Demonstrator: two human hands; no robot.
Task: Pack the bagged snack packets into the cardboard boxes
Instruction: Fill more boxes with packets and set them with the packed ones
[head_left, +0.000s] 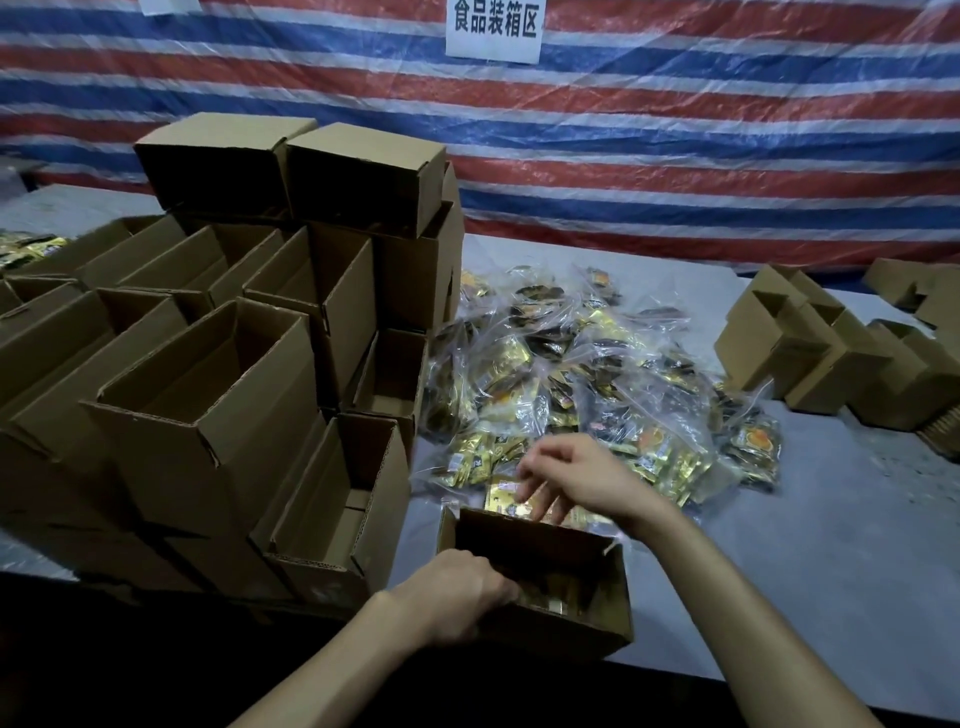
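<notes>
- Beyond the box (561, 636), bags (571, 364) are lying heaped; right hand (574, 475) is hovering over them, fingers loose, empty.
- Left hand (457, 592) is gripping the box rim.
- Bags are probably handling light, floppy, slick; pinching bunched film looks safest.

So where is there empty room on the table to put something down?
The widest bare table is front right, between the open box, the packet pile and the small boxes on the right. A thin strip lies behind the pile, by the striped tarp. The left is crowded with stacked boxes.
</notes>
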